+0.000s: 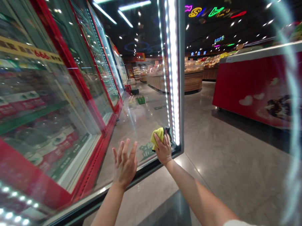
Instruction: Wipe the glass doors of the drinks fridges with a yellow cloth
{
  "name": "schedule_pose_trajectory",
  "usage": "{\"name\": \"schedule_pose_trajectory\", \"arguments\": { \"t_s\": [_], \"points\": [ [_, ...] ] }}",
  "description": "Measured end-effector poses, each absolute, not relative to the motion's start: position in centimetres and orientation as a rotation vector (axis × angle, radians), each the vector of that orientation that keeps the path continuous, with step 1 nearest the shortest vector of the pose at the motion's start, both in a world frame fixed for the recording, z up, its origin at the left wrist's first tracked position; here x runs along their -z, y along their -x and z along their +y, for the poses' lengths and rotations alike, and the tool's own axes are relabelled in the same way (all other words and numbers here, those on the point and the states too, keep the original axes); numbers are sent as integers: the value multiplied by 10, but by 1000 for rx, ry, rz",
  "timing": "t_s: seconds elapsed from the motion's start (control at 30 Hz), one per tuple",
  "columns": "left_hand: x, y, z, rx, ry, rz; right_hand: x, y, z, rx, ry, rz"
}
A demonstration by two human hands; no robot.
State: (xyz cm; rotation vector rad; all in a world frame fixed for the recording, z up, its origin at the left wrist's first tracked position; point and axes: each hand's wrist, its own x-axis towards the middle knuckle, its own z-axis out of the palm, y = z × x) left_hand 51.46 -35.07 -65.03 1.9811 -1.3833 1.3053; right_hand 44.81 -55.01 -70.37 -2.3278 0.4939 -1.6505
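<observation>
Left grip [124,165] splayed empty, my right grip [164,149] holds a yellow-grey cloth [159,131], likely wiping the glass cooler door [148,170]; next wants steady pressure.

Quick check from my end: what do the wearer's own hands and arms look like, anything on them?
Both the left hand and the right hand are ungloved, with no watch or bracelet visible. The left forearm and right forearm are bare; a white sleeve shows higher on the right arm.

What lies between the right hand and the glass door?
A yellow and dark cloth, under the right hand at the glass door's lower corner; the head view shows it.
</observation>
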Motion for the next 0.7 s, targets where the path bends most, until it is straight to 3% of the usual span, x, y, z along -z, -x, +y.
{"name": "schedule_pose_trajectory", "arguments": {
  "t_s": [0.1, 0.27, 0.33, 0.5, 0.7],
  "points": [
    [648, -514, -348, -1291, -2002, -1363, 682, -449, -573, 1762, 2179, 634],
    [641, -511, -345, -1332, -2009, -1385, 592, -454, -597, 1916, 2216, 495],
    [640, -510, -345, -1348, -1984, -1416, 588, -445, -601, 1895, 2380, 405],
    [638, -511, -344, -1369, -1953, -1421, 634, -419, -618, 1659, 2820, 178],
    [632, -511, -346, -1338, -2003, -1382, 570, -440, -599, 1791, 2435, 542]
  ]
}}
